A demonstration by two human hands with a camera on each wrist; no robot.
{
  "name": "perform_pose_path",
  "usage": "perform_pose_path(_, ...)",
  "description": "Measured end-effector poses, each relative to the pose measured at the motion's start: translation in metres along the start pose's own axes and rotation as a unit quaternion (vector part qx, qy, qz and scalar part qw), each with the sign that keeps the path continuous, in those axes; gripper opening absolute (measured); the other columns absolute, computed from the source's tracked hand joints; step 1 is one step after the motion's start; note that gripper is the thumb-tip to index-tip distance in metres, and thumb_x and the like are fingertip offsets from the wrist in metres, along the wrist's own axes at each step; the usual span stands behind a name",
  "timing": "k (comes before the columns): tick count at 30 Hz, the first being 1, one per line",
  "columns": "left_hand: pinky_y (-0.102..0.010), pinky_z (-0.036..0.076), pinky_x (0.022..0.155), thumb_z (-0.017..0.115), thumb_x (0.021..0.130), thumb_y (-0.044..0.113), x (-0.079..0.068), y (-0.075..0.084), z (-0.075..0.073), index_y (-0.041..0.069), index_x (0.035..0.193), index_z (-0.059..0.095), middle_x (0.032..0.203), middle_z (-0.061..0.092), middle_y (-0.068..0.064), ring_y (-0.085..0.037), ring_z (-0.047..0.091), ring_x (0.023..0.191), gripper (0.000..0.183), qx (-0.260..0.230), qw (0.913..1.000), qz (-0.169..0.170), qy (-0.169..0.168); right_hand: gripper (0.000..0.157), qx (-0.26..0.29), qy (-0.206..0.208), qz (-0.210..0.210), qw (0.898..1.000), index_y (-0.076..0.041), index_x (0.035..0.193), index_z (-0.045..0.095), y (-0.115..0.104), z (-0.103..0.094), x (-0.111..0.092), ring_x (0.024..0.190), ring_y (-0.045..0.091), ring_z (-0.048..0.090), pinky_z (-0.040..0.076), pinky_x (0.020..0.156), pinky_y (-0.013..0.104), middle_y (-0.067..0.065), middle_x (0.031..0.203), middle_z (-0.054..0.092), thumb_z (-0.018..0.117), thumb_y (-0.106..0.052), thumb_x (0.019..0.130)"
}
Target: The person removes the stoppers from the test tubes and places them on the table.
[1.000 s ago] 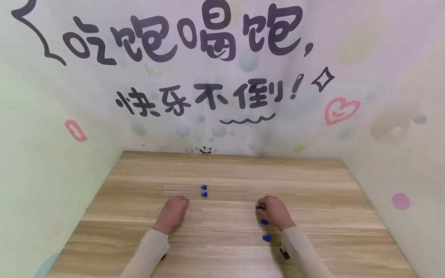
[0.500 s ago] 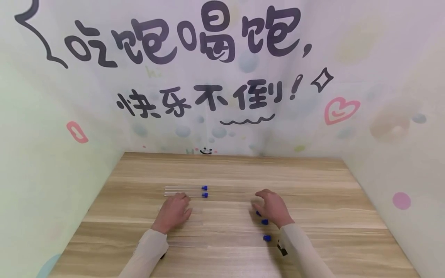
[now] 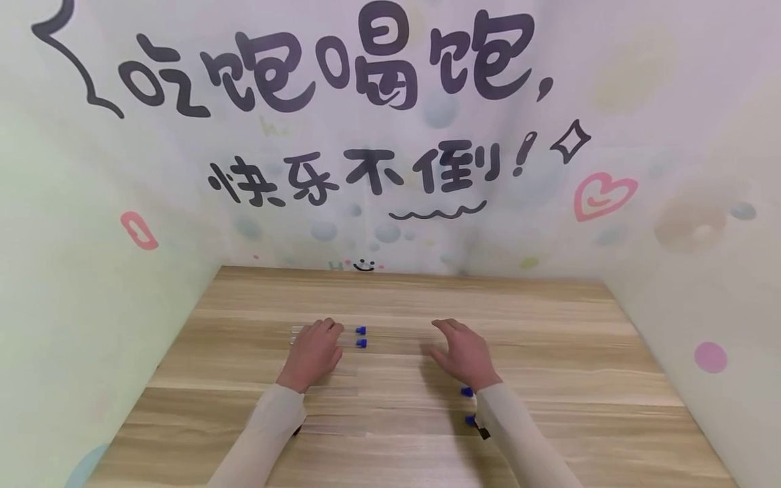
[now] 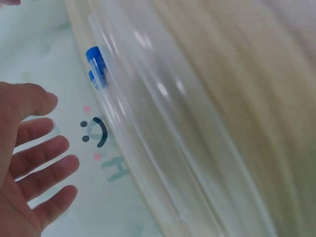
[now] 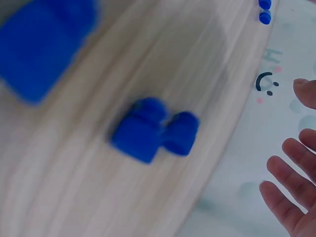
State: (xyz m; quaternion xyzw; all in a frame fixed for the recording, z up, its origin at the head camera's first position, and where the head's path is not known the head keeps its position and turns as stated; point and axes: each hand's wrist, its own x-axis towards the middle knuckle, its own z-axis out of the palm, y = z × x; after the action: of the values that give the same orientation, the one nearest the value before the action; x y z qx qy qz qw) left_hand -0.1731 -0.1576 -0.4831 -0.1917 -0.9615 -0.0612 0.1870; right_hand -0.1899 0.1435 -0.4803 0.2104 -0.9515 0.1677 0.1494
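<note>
My left hand (image 3: 312, 356) reaches over two clear tubes with blue stoppers (image 3: 361, 331), covering part of them in the head view. Its fingers are spread apart and hold nothing in the left wrist view. Nearer lie more clear tubes (image 3: 334, 391) without stoppers, their outlines faint. To the right, my right hand (image 3: 465, 354) hovers over the table with thumb and fingers apart, gripping nothing. Loose blue stoppers (image 3: 466, 392) lie below its wrist. In the right wrist view three loose stoppers (image 5: 136, 136) show; one is hidden under the hand in the head view.
The wood-grain table (image 3: 549, 305) meets a printed wall covering (image 3: 390, 237) at its back edge. Side walls (image 3: 689, 305) stand close on the left and right. A dark strap (image 3: 483, 431) shows at the right sleeve.
The right hand has let go of a blue stopper, opened and moved forward and left. The left hand has opened and moved forward over the two stoppered tubes.
</note>
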Motion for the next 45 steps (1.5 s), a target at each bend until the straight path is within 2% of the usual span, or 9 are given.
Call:
perform_pose_path(8, -0.04, 0.052, 0.069, 0.07, 0.079, 0.007, 0.011, 0.0, 0.005, 0.005, 0.096, 0.065, 0.091, 0.065, -0.008, -0.025, 0.063, 0.083, 0.018, 0.001, 0.9999, 0.013, -0.011, 0.05, 0.0, 0.0, -0.034, 0.999, -0.007, 0.116, 0.063, -0.014, 0.008, 0.016, 0.1, 0.027, 0.065, 0.054, 0.081, 0.042, 0.009, 0.111, 0.067, 0.081, -0.022, 0.072)
perform_pose_path(16, -0.039, 0.053, 0.07, 0.069, 0.081, 0.007, 0.017, 0.0, 0.012, 0.006, 0.096, 0.065, 0.091, 0.065, -0.008, -0.024, 0.064, 0.083, 0.016, 0.016, 0.9989, 0.011, -0.044, 0.048, -0.001, -0.008, -0.056, 0.998, -0.006, 0.115, 0.064, -0.024, 0.017, 0.023, 0.1, 0.028, 0.065, 0.054, 0.082, 0.042, 0.01, 0.111, 0.068, 0.08, -0.024, 0.073)
perform_pose_path(20, -0.039, 0.053, 0.07, 0.07, 0.082, 0.007, 0.019, 0.0, 0.016, 0.007, 0.095, 0.065, 0.089, 0.065, -0.008, -0.024, 0.063, 0.082, 0.014, 0.023, 0.9974, 0.011, -0.067, 0.048, -0.007, -0.01, -0.059, 0.998, -0.007, 0.115, 0.064, -0.026, 0.022, 0.024, 0.1, 0.028, 0.065, 0.054, 0.082, 0.041, 0.009, 0.111, 0.068, 0.08, -0.025, 0.073)
perform_pose_path(27, -0.038, 0.052, 0.068, 0.07, 0.081, 0.005, 0.022, -0.002, 0.025, 0.007, 0.092, 0.065, 0.085, 0.064, -0.007, -0.024, 0.062, 0.078, 0.013, 0.031, 0.9965, 0.015, -0.076, 0.047, -0.017, -0.014, -0.066, 0.998, -0.008, 0.115, 0.064, -0.03, 0.027, 0.025, 0.099, 0.026, 0.065, 0.054, 0.081, 0.04, 0.008, 0.11, 0.068, 0.079, -0.027, 0.075)
perform_pose_path(36, -0.037, 0.053, 0.07, 0.068, 0.084, 0.006, 0.025, -0.003, 0.03, 0.008, 0.095, 0.068, 0.085, 0.065, -0.007, -0.022, 0.063, 0.078, 0.011, 0.046, 0.9926, 0.007, -0.112, 0.045, -0.016, -0.03, -0.064, 0.997, -0.008, 0.114, 0.064, -0.034, 0.032, 0.027, 0.099, 0.026, 0.065, 0.054, 0.083, 0.039, 0.008, 0.111, 0.068, 0.078, -0.028, 0.076)
perform_pose_path(45, -0.035, 0.052, 0.065, 0.067, 0.085, 0.005, 0.023, -0.004, 0.033, 0.009, 0.09, 0.067, 0.081, 0.066, -0.006, -0.021, 0.063, 0.074, 0.007, 0.045, 0.9921, 0.003, -0.117, 0.045, -0.026, -0.05, -0.066, 0.996, -0.007, 0.114, 0.064, -0.037, 0.037, 0.026, 0.1, 0.026, 0.065, 0.054, 0.084, 0.039, 0.008, 0.111, 0.068, 0.078, -0.029, 0.076)
